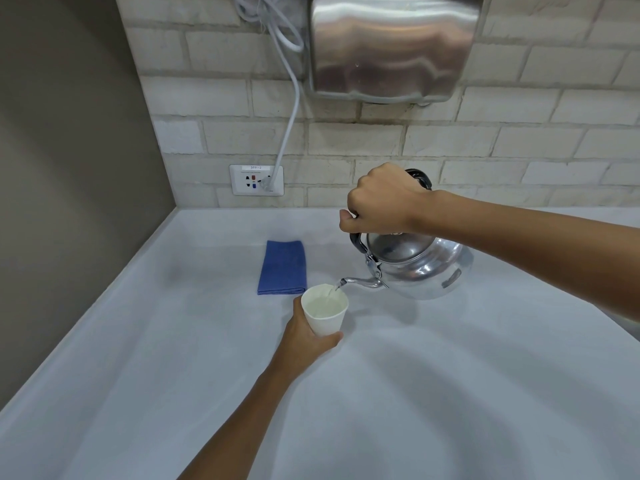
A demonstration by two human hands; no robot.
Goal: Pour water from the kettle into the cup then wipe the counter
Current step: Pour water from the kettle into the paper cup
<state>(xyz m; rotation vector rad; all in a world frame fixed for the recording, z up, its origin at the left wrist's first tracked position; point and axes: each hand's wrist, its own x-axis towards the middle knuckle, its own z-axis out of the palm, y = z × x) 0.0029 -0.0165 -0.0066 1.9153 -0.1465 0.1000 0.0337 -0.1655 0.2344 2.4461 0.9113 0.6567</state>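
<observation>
Kettle [419,268] tilted over bench [450,393], right hand [381,202] clenched on handle, likely heavy, slick steel; left hand [304,336] wrapping thin, crushable cup [325,311] low, filling; cloth [283,267] just behind.

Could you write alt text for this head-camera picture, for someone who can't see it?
A right hand tips a shiny metal kettle, pouring water into a white paper cup held by the left hand on a pale counter. A folded blue cloth lies just behind the cup.
</observation>
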